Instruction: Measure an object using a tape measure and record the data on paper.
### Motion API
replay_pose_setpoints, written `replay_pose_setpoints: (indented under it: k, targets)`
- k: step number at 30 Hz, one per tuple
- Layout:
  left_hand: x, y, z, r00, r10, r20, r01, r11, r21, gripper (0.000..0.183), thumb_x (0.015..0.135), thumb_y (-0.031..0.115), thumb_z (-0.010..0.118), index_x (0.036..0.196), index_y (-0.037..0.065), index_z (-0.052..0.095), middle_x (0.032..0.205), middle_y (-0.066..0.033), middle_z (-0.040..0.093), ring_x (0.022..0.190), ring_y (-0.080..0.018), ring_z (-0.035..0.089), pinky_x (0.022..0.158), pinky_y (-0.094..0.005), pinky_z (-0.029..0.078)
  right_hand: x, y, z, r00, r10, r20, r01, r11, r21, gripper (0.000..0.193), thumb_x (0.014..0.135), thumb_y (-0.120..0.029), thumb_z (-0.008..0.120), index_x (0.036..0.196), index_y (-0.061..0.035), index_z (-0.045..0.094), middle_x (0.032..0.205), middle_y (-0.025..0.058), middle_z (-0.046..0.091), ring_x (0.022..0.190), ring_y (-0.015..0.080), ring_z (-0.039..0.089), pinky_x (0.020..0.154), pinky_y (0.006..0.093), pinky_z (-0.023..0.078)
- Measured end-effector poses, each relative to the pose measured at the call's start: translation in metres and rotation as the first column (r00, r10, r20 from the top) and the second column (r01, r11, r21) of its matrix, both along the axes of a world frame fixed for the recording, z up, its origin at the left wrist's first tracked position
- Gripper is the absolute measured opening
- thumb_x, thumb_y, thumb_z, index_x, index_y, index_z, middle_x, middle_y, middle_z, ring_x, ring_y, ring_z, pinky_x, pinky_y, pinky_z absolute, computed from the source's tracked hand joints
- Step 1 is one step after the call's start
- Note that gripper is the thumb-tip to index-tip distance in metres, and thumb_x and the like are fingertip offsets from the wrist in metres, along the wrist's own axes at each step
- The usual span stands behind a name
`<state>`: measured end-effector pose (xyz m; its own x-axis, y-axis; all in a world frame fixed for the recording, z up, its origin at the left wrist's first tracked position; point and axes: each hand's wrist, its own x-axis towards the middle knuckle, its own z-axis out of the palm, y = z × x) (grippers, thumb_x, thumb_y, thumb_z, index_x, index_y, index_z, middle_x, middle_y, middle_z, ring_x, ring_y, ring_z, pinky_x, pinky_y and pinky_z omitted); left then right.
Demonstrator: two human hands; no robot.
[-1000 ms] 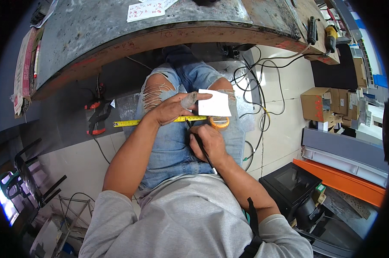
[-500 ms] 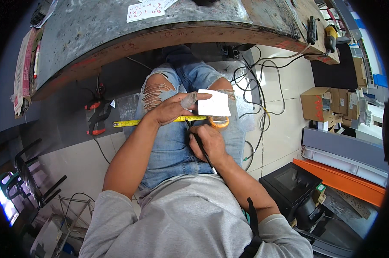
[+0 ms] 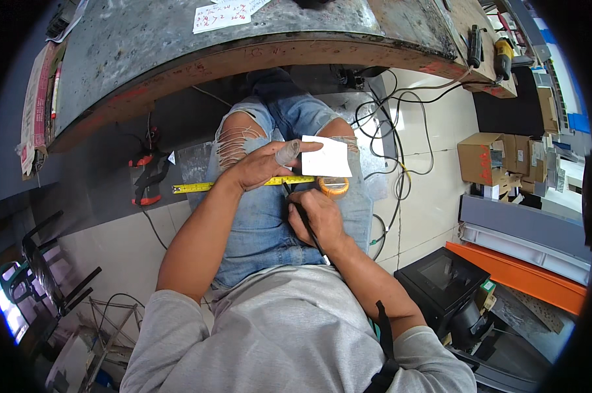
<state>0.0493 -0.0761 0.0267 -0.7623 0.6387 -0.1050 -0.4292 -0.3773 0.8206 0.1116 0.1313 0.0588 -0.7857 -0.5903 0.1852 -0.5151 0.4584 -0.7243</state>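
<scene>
A small white slip of paper (image 3: 326, 157) is held over my thighs by my left hand (image 3: 260, 167), one finger stretched across its edge. One finger of that hand has a pale wrapping. Below the paper, a tape measure (image 3: 334, 187) with an orange rim lies on my jeans. Its yellow blade (image 3: 194, 188) runs out to the left, passing under my left hand. My right hand (image 3: 319, 216) is closed around a long, slim black pen (image 3: 307, 226), its upper end close to the blade. Whether the pen touches the blade I cannot tell.
A worn metal workbench (image 3: 145, 59) spans the far side, with written notes (image 3: 222, 16) on it. Black cables (image 3: 400, 131) coil on the floor at right, near cardboard boxes (image 3: 482, 157) and a black box-shaped device (image 3: 440, 281). A red-and-black tool (image 3: 148, 180) lies at left.
</scene>
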Motion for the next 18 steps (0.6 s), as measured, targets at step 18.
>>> replay_pose_setpoints:
  k: [18]
  targets:
    - [-0.001, -0.0003, -0.0008, 1.0, -0.017, 0.023, 0.017, 1.0, -0.015, 0.11, 0.087, 0.08, 0.052, 0.154, -0.004, 0.036, 0.149, -0.0213, 0.049, 0.134, -0.03, 0.055, 0.109, -0.0395, 0.047, -0.0017, -0.0004, -0.0003, 0.999, 0.011, -0.044, -0.011, 1.0, -0.006, 0.019, 0.084, -0.01, 0.073, 0.1, -0.0053, 0.064, 0.079, 0.0123, 0.063, 0.072, 0.0299, 0.064, 0.066, 0.0409, 0.053]
